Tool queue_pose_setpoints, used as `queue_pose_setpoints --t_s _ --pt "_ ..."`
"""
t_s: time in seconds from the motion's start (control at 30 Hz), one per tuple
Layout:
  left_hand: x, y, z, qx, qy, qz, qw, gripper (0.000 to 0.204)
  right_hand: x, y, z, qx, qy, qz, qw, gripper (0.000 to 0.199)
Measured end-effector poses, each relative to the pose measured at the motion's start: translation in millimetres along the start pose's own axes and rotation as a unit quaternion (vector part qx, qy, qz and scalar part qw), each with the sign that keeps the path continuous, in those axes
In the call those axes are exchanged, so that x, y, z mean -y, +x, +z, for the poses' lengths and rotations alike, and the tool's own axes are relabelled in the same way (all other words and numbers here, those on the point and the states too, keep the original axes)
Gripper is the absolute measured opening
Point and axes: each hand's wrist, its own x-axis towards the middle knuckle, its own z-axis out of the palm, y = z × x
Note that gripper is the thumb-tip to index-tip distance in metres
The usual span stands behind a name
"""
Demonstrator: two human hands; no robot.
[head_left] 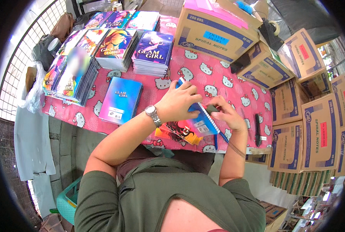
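Observation:
My left hand, with a watch on its wrist, is closed over a blue spiral notebook tilted up near the table's front edge. My right hand is closed on a small dark tool against the notebook's spiral side; its exact kind is partly hidden by the fingers. A length of blue coil sticks out past the notebook's lower corner. Beneath the notebook lie a red and black notebook and orange covers. To the left, a stack of blue-purple notebooks lies face down.
Several notebook stacks fill the table's far left. Cardboard boxes stand at the back and along the right. A bundle of black coils lies on the pink patterned tablecloth. A teal stool stands lower left.

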Motion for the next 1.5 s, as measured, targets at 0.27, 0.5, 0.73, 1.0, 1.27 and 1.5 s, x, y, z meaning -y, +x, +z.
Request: queue_pose_setpoints --t_s 0.27,0.5,0.73,1.0,1.27,1.5 --pt "8.2 -7.1 -1.7 0.013 -0.019 -0.027 0.999 0.034 -10.4 11.2 -0.2 0.027 0.055 -0.096 0.994 0.046" --pt "33.3 -14.4 -0.4 -0.049 -0.116 -0.029 0.992 0.035 -6.8 27.1 7.5 0.119 0.275 -0.21 0.931 0.047" --pt "34.1 -14.3 -0.8 -0.058 -0.202 -0.072 0.975 0.035 -8.1 32.7 -3.0 0.116 0.211 -0.17 0.956 0.047" --pt "33.1 -13.8 1.0 -0.002 -0.249 -0.075 0.966 0.032 -3.8 45.1 -14.9 0.074 -0.036 0.105 0.991 0.049" --pt "32.7 -10.7 -2.1 0.021 -0.252 -0.075 0.965 0.034 -6.7 55.2 -8.8 0.087 0.059 -0.09 0.99 0.051" --pt "37.7 -7.9 0.7 0.002 -0.279 -0.036 0.959 0.037 1.2 62.3 -1.3 0.121 0.147 -0.081 0.978 0.048"
